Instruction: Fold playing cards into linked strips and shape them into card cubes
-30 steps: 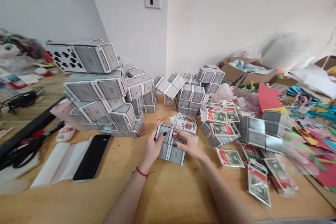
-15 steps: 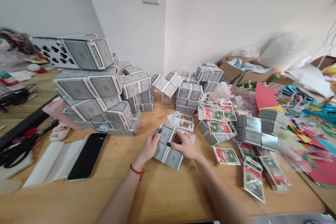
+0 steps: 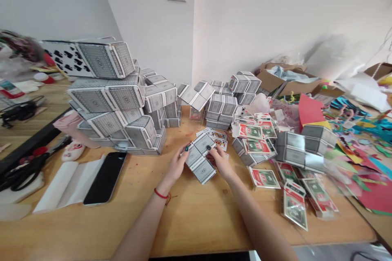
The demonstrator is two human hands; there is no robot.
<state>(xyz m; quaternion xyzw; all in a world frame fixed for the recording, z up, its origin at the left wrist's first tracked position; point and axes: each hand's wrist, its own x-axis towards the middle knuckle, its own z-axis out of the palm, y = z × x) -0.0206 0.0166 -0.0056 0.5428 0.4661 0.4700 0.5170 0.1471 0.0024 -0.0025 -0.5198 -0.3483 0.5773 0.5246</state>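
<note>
Card block (image 3: 200, 159): grey-backed, tilted, mid-surface (image 3: 190, 216); contact with the wood cannot be told.
Open room: bare wood from the block to the near surface edge.
Bounds: card stack (image 3: 116, 102) and phone (image 3: 105, 177) left of the block; loose face cards (image 3: 219, 138) just behind it; red card packs (image 3: 263, 178) to its right.
Left hand (image 3: 177, 167): fingers (image 3: 184, 151) curled on the block's left end.
Right hand (image 3: 222, 164): fingers (image 3: 213, 151) closed on its right side.
</note>
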